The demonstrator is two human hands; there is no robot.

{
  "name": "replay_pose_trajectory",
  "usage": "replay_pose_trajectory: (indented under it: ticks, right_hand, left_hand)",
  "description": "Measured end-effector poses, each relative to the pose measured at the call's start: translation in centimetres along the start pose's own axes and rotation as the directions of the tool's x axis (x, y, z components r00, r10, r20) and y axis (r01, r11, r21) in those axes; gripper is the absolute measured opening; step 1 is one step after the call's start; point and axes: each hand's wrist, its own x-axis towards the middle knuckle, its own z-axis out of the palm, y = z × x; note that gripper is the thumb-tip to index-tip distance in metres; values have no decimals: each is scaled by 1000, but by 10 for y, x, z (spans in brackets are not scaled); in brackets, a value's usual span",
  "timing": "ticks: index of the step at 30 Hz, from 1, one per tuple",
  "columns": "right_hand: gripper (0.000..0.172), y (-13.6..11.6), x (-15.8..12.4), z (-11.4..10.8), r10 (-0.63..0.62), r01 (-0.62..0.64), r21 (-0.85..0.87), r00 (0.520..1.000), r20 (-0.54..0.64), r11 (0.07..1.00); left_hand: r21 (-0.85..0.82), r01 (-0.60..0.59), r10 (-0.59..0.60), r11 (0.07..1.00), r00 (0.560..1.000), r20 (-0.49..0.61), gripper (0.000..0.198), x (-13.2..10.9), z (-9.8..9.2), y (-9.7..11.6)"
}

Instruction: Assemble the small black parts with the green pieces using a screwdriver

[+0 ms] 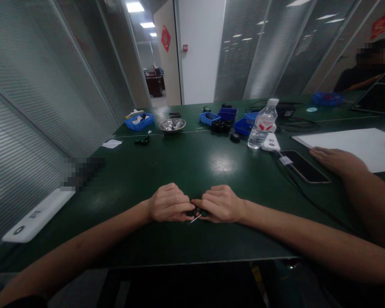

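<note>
Both of my hands meet over the near part of the dark green table. My left hand is closed, its fingers curled around a small black piece that is mostly hidden. My right hand is closed too, gripping a small tool with a dark handle. From that grip a thin, shiny metal shaft sticks out down and to the left. The fingertips of the two hands nearly touch. Whether the shaft touches the black piece I cannot tell.
Further back stand a metal bowl, a blue tray and a water bottle. A phone and cable lie to the right, near another person's hand on a white sheet. A white power strip lies left.
</note>
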Motion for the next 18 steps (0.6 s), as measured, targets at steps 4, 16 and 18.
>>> replay_pose_trajectory:
  ticks: [4,16,18]
  right_hand:
    - [31,-1,-1,2,-6,6,0,1000,9,1000]
    - [27,17,-9,3,179,-180,13,982,62,984]
    - [25,20,-11,4,246,-249,35,966,74,968]
  left_hand:
    - [4,-15,15,1000,1000,-2,27,4,0,0]
    - [114,237,-250,965,960,123,22,-9,3,-9]
    - [133,330,-350,934,920,176,18,-9,2,-13]
